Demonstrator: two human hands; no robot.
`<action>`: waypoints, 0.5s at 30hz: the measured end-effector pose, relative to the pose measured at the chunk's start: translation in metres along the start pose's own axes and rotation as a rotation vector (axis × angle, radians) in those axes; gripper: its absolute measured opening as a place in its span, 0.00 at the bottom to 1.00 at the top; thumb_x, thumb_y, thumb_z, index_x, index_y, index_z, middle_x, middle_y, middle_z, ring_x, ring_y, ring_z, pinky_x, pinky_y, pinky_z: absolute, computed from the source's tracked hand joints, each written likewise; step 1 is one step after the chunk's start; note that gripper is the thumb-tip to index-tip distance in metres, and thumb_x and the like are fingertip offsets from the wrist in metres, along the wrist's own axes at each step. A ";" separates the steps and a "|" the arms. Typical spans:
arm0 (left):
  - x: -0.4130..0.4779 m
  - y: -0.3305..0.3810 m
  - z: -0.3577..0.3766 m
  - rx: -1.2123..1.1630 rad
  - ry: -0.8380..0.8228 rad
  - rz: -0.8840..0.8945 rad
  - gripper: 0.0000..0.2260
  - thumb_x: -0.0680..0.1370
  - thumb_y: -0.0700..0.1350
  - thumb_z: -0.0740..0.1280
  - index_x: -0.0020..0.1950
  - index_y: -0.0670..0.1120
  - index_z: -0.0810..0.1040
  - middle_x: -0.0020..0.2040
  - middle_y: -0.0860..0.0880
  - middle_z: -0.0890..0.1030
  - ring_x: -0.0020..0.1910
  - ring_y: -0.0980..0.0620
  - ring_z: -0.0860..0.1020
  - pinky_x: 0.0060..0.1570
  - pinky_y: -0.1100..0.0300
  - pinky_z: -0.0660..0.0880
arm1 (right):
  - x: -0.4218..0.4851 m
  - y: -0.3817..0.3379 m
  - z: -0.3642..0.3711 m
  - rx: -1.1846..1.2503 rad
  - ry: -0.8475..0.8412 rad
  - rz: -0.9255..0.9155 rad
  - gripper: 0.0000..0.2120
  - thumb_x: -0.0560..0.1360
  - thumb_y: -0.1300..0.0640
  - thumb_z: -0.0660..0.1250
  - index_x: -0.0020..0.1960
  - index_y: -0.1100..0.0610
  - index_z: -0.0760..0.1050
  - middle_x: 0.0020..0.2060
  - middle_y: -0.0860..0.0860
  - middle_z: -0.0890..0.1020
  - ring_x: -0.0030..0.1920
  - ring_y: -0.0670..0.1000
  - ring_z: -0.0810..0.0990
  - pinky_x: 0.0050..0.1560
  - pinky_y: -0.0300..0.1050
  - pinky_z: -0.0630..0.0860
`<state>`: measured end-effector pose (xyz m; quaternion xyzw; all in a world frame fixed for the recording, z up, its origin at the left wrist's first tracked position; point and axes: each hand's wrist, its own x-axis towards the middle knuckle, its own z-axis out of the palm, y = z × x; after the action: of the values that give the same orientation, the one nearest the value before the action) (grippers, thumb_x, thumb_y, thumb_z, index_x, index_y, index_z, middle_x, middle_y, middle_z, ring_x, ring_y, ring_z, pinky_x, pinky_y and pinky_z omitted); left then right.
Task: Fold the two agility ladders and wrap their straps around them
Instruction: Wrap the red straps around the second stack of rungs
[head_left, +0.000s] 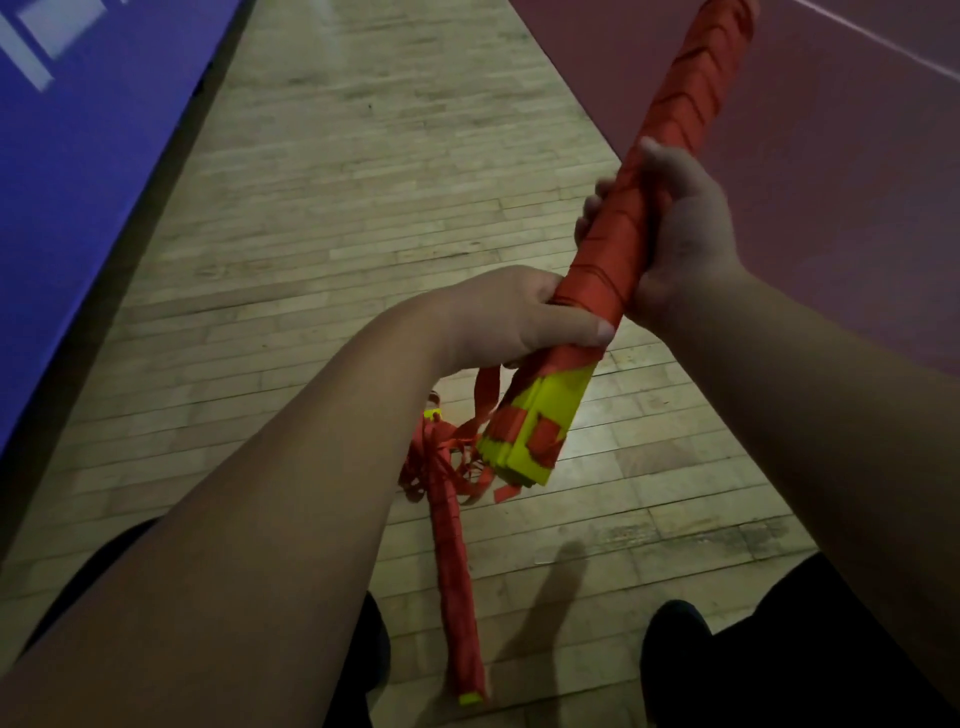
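I hold a folded agility ladder (680, 104), a long bundle of yellow rungs wound in red strap, slanting from the upper right down to the centre. Its yellow rung ends (540, 426) stick out below my hands. My left hand (519, 317) grips the bundle near that lower end, thumb across the strap. Higher up, my right hand (675, 234) wraps around the bundle. Loose red strap ends (485, 395) dangle beneath my left hand. A second folded ladder (454, 561), also wound in red strap, lies on the floor between my feet with loose loops at its far end.
Pale wooden floorboards (363, 182) run ahead. A blue mat (78, 182) borders the floor on the left and a maroon surface (831, 156) on the right. My dark shoes (675, 649) and trouser legs stand at the bottom edge.
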<state>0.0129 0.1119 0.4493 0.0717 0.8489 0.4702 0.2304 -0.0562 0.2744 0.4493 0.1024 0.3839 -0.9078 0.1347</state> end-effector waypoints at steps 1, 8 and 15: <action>-0.001 0.001 0.000 -0.056 -0.003 0.024 0.19 0.73 0.59 0.76 0.58 0.49 0.86 0.55 0.39 0.88 0.51 0.45 0.86 0.65 0.35 0.80 | -0.003 -0.003 0.001 0.079 -0.070 0.009 0.16 0.79 0.51 0.74 0.62 0.59 0.77 0.44 0.55 0.84 0.40 0.53 0.84 0.49 0.50 0.83; -0.001 0.001 0.000 -0.151 -0.069 0.057 0.27 0.71 0.61 0.77 0.60 0.43 0.86 0.56 0.34 0.86 0.51 0.42 0.82 0.57 0.44 0.76 | -0.011 -0.008 0.005 0.104 -0.191 0.066 0.13 0.82 0.48 0.70 0.61 0.55 0.77 0.39 0.50 0.81 0.36 0.49 0.82 0.40 0.45 0.80; 0.007 -0.005 -0.005 0.138 -0.064 -0.023 0.19 0.80 0.65 0.73 0.56 0.50 0.86 0.44 0.42 0.86 0.39 0.50 0.80 0.44 0.52 0.75 | -0.003 0.004 -0.007 -0.064 0.061 0.082 0.11 0.79 0.49 0.75 0.55 0.53 0.77 0.35 0.49 0.79 0.32 0.48 0.79 0.37 0.44 0.79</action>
<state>0.0052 0.1080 0.4453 0.0927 0.8724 0.4053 0.2570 -0.0512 0.2769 0.4430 0.1412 0.4120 -0.8852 0.1634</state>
